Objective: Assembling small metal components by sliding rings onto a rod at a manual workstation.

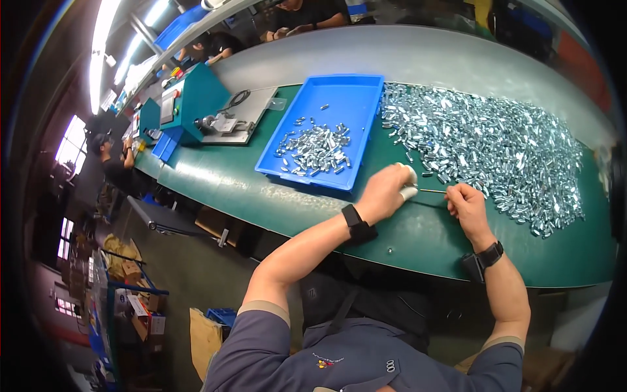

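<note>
My left hand [385, 191], with white coverings on its fingertips, is closed in a pinch above the green table. What it pinches is hidden by the fingers. A thin metal rod [431, 191] spans the gap between my hands, its left end meeting the left fingertips. Its other end is gripped by the closed fingers of my right hand [467, 208]. Just beyond both hands spreads a large heap of small shiny metal cylinders [496, 144]. Left of the heap, a blue tray [349, 98] holds a smaller pile of similar metal pieces [317, 149].
A teal machine [199, 98] with a metal base plate stands on the green table [228, 179] at the left, beside a small blue bin [166, 145]. One loose piece [390, 250] lies near the front edge. Other people sit across the table and farther left.
</note>
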The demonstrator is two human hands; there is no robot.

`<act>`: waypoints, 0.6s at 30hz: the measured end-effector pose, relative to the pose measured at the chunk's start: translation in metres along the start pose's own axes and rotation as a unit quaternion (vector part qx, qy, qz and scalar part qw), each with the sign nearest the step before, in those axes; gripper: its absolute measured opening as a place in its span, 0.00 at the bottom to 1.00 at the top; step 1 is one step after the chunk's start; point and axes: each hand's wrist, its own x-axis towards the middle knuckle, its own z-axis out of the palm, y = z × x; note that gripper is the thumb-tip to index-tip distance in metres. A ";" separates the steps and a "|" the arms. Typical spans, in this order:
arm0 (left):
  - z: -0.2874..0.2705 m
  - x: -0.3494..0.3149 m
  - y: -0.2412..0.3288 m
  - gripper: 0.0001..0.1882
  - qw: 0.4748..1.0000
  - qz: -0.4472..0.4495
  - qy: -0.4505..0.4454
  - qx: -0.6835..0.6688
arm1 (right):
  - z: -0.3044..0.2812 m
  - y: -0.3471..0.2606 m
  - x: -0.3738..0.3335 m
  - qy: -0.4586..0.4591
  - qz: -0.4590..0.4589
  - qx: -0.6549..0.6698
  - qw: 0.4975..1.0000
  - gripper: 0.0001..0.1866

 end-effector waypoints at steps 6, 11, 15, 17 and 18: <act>0.007 -0.007 0.011 0.09 0.992 -0.067 -0.025 -0.101 | -0.001 -0.002 0.006 0.006 0.009 0.018 1.000 0.15; 0.012 -0.012 0.009 0.09 0.989 -0.049 -0.014 -0.141 | -0.002 0.000 0.002 0.002 0.002 0.015 1.000 0.14; 0.015 -0.012 0.006 0.09 0.986 -0.076 0.008 -0.145 | -0.004 0.006 0.002 0.002 0.005 -0.007 1.000 0.13; 0.014 -0.017 0.002 0.09 0.987 -0.074 0.017 -0.141 | -0.002 0.006 0.002 -0.004 0.007 -0.022 1.000 0.13; 0.014 -0.017 0.002 0.09 0.988 -0.070 0.011 -0.138 | -0.002 0.006 0.002 -0.010 0.002 -0.022 1.000 0.13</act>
